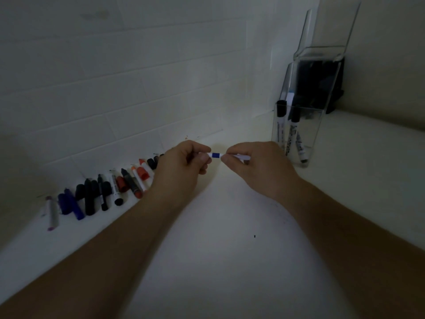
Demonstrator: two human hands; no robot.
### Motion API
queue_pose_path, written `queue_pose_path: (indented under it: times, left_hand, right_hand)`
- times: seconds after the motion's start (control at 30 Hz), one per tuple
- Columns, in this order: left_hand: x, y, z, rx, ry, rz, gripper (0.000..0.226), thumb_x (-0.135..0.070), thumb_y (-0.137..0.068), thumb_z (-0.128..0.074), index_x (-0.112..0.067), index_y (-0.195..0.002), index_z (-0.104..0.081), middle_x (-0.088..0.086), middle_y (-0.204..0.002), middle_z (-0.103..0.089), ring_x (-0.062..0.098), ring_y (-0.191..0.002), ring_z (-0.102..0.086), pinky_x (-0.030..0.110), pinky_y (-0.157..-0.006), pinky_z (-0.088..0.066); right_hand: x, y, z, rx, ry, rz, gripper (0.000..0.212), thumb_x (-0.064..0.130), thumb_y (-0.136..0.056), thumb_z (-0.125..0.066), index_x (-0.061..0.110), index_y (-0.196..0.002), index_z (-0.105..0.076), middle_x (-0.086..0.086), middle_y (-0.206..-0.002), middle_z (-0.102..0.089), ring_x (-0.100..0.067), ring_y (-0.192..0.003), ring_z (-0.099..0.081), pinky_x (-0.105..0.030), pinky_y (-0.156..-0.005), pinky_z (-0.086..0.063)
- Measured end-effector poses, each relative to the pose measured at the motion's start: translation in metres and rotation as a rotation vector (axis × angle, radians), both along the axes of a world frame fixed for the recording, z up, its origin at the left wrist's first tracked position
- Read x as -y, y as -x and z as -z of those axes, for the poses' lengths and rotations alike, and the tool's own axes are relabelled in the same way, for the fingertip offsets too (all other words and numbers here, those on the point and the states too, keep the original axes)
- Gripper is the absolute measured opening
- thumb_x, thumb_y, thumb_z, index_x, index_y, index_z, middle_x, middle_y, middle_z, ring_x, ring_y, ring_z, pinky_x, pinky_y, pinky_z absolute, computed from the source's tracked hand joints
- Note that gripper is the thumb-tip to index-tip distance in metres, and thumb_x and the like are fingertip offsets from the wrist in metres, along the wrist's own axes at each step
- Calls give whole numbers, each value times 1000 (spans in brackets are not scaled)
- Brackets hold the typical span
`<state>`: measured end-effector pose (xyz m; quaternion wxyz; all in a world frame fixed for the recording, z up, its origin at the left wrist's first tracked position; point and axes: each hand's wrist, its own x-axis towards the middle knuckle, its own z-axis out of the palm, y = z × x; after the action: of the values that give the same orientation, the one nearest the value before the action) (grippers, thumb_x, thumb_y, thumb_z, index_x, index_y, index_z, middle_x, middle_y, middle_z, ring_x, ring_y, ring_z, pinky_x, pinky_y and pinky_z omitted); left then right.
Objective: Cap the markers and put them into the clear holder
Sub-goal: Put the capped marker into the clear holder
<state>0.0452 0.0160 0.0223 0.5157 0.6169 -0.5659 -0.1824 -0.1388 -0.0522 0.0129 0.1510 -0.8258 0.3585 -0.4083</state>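
Both hands meet over the white counter and hold one white marker with a blue band [216,155] level between them. My left hand [184,162] pinches its left end; whether a cap sits there is hidden by the fingers. My right hand [255,164] grips the barrel, whose white end sticks out to the right. The clear holder [310,134] stands just right of my right hand, with several black-capped markers [293,132] leaning inside. A row of loose markers and caps [103,192] in black, blue, red and orange lies along the wall at left.
A white tiled wall [138,88] backs the counter. A taller clear acrylic stand [322,42] with something dark inside rises behind the holder in the corner. The white counter [230,261] stretches toward me between my forearms.
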Motion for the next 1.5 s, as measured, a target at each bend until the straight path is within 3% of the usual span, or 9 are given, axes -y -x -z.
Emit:
queue_pose_path:
  times: [0.2,0.43,0.67,0.8,0.97,1.13,1.27,1.37,1.5]
  left_hand:
    - [-3,2,-3,-90,3,30,15,-4,-96,-60,-14,-94,-71,0,-77,-73,10,-69,-69,23,-71,-57]
    - [-2,0,-2,-6,33,46,18,-6,-96,-61,-20,-90,-70,-3,-77,-73,10,-70,-70,21,-70,-57]
    - [2,6,6,-10,93,83,13,-13,-97,-60,-23,-100,-69,-4,-83,-71,12,-76,-68,34,-79,-60]
    - [1,7,7,-97,83,147,28,-15,-95,-65,-28,-119,-62,-4,-86,-74,13,-80,-71,33,-83,-59]
    - [0,11,8,-55,76,182,41,-23,-93,-67,-37,-127,-49,-9,-92,-73,8,-84,-69,34,-80,-57]
    - [-6,14,12,57,59,265,40,-20,-91,-66,-41,-122,-51,-13,-91,-70,5,-83,-67,30,-78,-56]
    - [-6,14,14,177,94,276,28,-19,-90,-67,-36,-112,-62,-13,-90,-69,3,-81,-65,25,-79,-55]
    - [-5,13,15,304,116,288,20,-22,-89,-68,-35,-104,-69,-17,-91,-68,-2,-83,-64,19,-80,-53]
    - [-4,10,17,306,110,296,18,-21,-88,-69,-34,-99,-72,-16,-90,-69,-3,-82,-64,13,-78,-50]
  right_hand:
    - [0,-1,0,-15,-20,-33,28,54,-95,-55,35,-94,-75,15,-81,-72,-6,-74,-66,-36,-73,-56]
    - [0,0,1,-86,-54,-77,29,52,-99,-50,35,-105,-73,10,-94,-74,-10,-83,-68,-40,-78,-56]
    - [0,0,-6,-378,154,33,27,45,-103,-40,34,-100,-65,9,-66,-53,-16,-71,-49,-36,-68,-46]
    - [-10,-5,-16,-339,227,-3,19,30,-101,-53,26,-96,-71,9,-71,-53,-12,-70,-47,-27,-69,-34]
    - [-20,2,-38,-190,157,162,17,31,-97,-60,23,-100,-75,4,-83,-60,-12,-77,-53,-28,-71,-40]
    - [-24,46,-104,53,249,395,20,29,-98,-61,18,-111,-72,5,-92,-61,-10,-78,-55,-4,-71,-36]
    - [-8,86,-133,118,344,504,20,33,-97,-60,19,-106,-71,0,-91,-71,-19,-81,-67,-33,-81,-54]
    - [4,96,-121,-115,307,547,18,31,-97,-60,20,-107,-70,-4,-93,-73,-25,-83,-68,-28,-75,-47]
    - [12,93,-97,-269,198,529,40,27,-100,-56,26,-139,-47,-9,-102,-73,-28,-79,-68,-37,-74,-56]
